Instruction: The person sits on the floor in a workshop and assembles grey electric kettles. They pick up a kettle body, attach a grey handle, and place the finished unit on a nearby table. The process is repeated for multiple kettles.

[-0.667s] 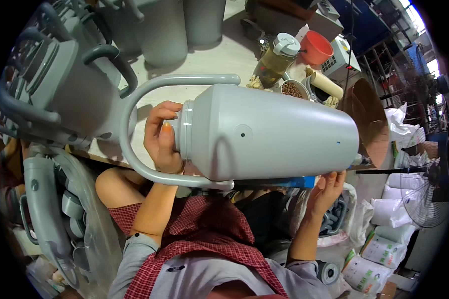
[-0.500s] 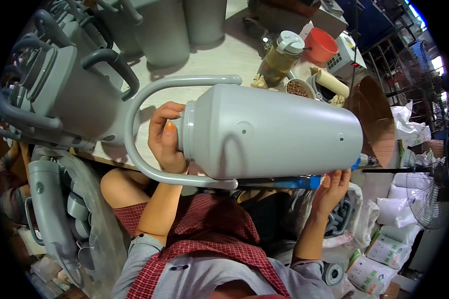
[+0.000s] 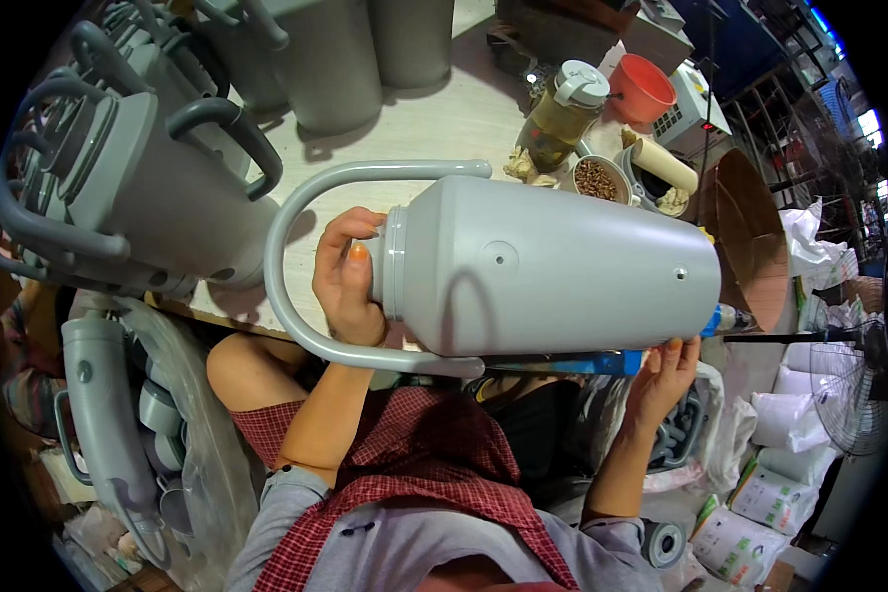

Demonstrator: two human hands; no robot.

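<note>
Head view, looking down. A large grey plastic flask body with a looped grey handle (image 3: 553, 266) lies on its side across the middle of the view, above the person's lap and level with the near edge of the pale wooden worktable (image 3: 434, 123); its neck end points to the person's left, its flat base to the right. The left hand (image 3: 350, 281) is clasped about the neck end, fingers curled over the rim inside the loop of the handle. The right hand (image 3: 666, 370) reaches up beneath the base end, fingers loosely curled and touching a blue tool (image 3: 617, 363) that lies along the underside; whether the hand grips the tool or only steadies it cannot be told, for the flask body hides most of it.

Free room is scant. To the left, a crowded group of similar grey flask bodies with handles (image 3: 128, 187) stands close by the loop. Beyond the base end, an open brown cardboard carton (image 3: 750, 237) sits just beside it. Behind, on the table, stand a lidded jar of yellowish liquid (image 3: 562, 113), a small cup of brown granules (image 3: 595, 180) and an orange-red plastic cup (image 3: 643, 89). Further grey parts in clear plastic bags (image 3: 148, 434) lie low at left, cut off by the dark rim
</note>
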